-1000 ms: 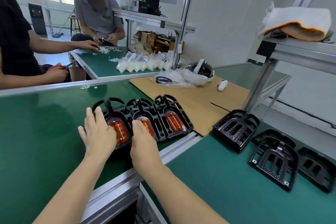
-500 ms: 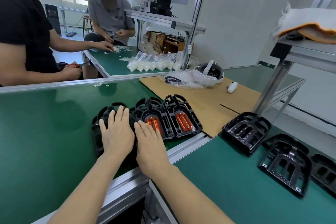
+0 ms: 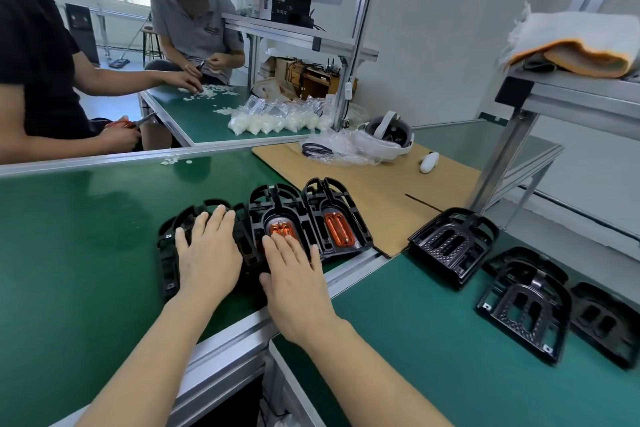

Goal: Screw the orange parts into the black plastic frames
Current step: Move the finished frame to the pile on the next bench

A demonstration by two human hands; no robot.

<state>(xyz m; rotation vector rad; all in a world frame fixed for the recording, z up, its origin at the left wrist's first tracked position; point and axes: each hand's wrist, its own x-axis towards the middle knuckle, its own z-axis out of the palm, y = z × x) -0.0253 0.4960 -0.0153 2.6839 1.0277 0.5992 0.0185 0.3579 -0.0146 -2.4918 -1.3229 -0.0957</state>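
Lower centre of the frame, a row of black frames (image 3: 332, 218) sits on the green bench (image 3: 69, 253). A second ago the leftmost orange part showed; now the left hand (image 3: 207, 256) covers it – flat, fingers straight, gripping nothing. The right hand (image 3: 294, 277) lies flat too, fingertips touching the middle orange part (image 3: 281, 229). Screwing seems not yet begun – no tool is visible.

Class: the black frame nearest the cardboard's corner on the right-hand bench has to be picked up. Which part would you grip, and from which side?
Probably the arched rim of the empty black frame, from its right: that end stands open and tilted up off the green mat, while the cardboard sheet crowds its left.
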